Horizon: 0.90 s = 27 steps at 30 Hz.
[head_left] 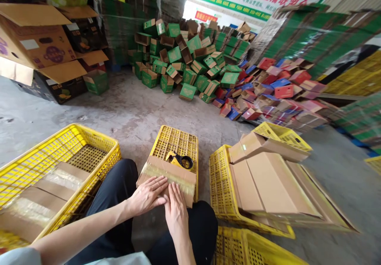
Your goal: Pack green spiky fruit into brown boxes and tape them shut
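Note:
Both my hands lie flat on a brown cardboard box [188, 196] that has a strip of clear tape along its top. My left hand [149, 195] has its fingers stretched over the tape, pointing right. Beside it, my right hand [176, 207] presses down with straight fingers pointing away from me. The box rests on an upturned yellow plastic crate [175, 138] in front of my knees. Just beyond the box, a yellow and black tape dispenser [179, 160] lies on the crate.
To the left, a yellow crate [74, 132] holds taped boxes [44, 197]. On the right, another yellow crate [220, 181] carries flattened cartons [274, 181]. Green boxes [189, 76] and red and blue boxes [282, 90] are heaped behind. Large open cartons [44, 47] stand at left.

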### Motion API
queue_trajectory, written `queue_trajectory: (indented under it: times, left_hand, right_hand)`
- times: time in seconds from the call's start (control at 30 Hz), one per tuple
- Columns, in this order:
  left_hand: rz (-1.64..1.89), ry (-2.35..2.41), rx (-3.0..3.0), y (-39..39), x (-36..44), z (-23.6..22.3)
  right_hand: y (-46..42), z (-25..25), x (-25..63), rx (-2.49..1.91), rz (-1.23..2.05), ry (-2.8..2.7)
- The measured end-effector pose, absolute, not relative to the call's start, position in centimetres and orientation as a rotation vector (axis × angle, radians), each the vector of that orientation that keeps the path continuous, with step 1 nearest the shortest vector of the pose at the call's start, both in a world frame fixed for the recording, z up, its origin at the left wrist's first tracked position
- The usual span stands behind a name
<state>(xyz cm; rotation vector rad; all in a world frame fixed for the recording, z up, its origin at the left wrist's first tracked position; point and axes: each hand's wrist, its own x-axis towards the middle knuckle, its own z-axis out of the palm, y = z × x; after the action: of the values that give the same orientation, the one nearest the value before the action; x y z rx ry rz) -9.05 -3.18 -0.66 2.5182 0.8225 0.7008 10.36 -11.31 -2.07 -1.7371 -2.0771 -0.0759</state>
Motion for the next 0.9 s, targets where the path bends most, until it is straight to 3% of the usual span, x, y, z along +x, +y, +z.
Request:
queue_trajectory:
  times: [0.57, 0.7, 0.9]
  left_hand:
    - [0.707, 1.117, 2.706, -0.5, -11.3, -2.2]
    - [0.740, 1.137, 2.680, -0.5, -11.2, -2.3]
    - [0.753, 1.114, 2.699, -0.6, -11.1, -2.3]
  right_hand:
    - [-5.2, 1.9, 7.7, -1.875, -0.049, -1.987]
    - [-2.1, 1.4, 9.7, -1.927, -0.202, -1.780]
    - [-3.0, -0.4, 10.3, -1.684, 0.024, -1.924]
